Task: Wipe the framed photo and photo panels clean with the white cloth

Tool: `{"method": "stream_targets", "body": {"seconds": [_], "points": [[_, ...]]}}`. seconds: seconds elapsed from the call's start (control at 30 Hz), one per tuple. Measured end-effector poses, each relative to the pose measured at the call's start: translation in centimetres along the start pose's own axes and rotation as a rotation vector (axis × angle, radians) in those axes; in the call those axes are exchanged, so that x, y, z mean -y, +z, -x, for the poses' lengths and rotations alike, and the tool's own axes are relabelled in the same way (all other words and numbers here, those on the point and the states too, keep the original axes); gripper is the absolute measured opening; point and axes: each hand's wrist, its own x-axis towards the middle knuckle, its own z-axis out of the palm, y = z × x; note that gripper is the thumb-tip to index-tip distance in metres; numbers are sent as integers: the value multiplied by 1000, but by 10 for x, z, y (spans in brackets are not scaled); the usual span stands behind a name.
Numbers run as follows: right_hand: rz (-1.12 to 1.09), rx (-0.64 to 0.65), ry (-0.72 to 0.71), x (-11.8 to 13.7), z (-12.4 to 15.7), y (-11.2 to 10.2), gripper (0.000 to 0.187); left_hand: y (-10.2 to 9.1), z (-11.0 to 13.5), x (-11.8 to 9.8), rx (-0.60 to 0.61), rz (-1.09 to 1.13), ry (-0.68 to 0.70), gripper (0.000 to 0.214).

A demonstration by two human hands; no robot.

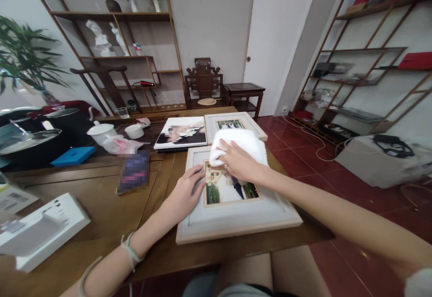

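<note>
A white picture frame (236,218) with a wedding photo lies flat at the near edge of the wooden table (101,198). My left hand (185,193) rests flat on the frame's left side, fingers stretched out. My right hand (238,159) presses a folded white cloth (243,141) onto the top of the photo, fingers spread over the cloth.
Behind the frame lie a second white frame (232,123) and a frameless photo print (182,132). A white box (40,229) sits at the near left. A blue pad (72,155), white teapot (101,131), bowl (134,130) and dark pans (30,139) crowd the far left. Shelves line both walls.
</note>
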Motion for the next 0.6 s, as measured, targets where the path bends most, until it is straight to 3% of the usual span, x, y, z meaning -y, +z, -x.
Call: {"method": "stream_targets", "body": {"seconds": [0.17, 0.27, 0.6], "points": [[-22, 16, -88, 24, -35, 0, 29, -1, -1, -2, -21, 15, 4, 31], [-29, 17, -92, 28, -41, 0, 28, -1, -1, -2, -23, 38, 2, 31], [-45, 2, -42, 2, 2, 1, 37, -4, 4, -7, -41, 85, -70, 47]]}}
